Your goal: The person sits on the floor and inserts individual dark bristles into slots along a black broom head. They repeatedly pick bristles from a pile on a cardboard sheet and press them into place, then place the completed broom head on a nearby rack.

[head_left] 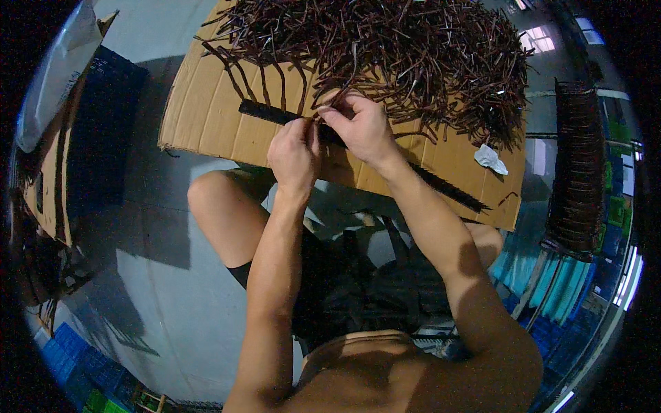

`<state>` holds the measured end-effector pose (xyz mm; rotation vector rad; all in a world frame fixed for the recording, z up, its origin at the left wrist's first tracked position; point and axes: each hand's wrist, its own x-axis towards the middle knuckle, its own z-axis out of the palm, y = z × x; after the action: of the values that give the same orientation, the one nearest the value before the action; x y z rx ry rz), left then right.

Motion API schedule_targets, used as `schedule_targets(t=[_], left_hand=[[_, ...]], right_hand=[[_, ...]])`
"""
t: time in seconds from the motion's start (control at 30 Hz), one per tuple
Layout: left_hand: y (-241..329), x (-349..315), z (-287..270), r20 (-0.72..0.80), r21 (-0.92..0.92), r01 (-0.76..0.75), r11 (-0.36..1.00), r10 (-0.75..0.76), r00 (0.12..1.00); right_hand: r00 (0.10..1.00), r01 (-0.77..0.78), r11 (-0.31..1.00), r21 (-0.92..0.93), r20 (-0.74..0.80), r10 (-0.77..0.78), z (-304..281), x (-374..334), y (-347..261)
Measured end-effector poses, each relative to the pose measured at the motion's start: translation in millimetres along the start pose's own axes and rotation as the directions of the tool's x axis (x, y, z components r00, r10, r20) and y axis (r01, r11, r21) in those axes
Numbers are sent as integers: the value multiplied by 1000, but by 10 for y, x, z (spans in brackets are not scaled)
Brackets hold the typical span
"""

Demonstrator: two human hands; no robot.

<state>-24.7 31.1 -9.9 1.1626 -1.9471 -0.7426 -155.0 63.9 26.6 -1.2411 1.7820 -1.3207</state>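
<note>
A long black toothed strip lies across the near part of a cardboard sheet. Several thin brown twig-like pieces stick out from its left end, side by side. My left hand is closed with its fingers pinched at the strip, just right of those pieces; what lies between the fingertips is hidden. Beside it, my right hand pinches a brown twig-like piece, its thumb and forefinger close to my left fingertips. Both hands cover the middle of the strip.
A large heap of brown twig-like pieces covers the far part of the cardboard sheet. A crumpled white paper lies at its right. Farther right stands a rack-like bundle of dark brown pieces. A dark blue box is on the left.
</note>
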Motion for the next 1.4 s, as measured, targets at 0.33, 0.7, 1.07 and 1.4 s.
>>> schedule_targets(t=[0.33,0.7,1.07,1.4], left_hand=[[-29,5,-7,-16,-1,-20,1000,20,1000],[-45,-14,-24,39,8,-25,1000,25,999],[57,-111,-14,-12,17,40,999,-39,999],[70,-101,89,29,116,-149,982,147,989]], right_hand=[[999,40,999,-18,11,-40,13,0,22],[989,146,978,-147,58,-138,7,-28,16],[997,-62,995,73,42,59,-150,-27,-80],[997,33,999,-18,-67,-34,-109,-118,68]])
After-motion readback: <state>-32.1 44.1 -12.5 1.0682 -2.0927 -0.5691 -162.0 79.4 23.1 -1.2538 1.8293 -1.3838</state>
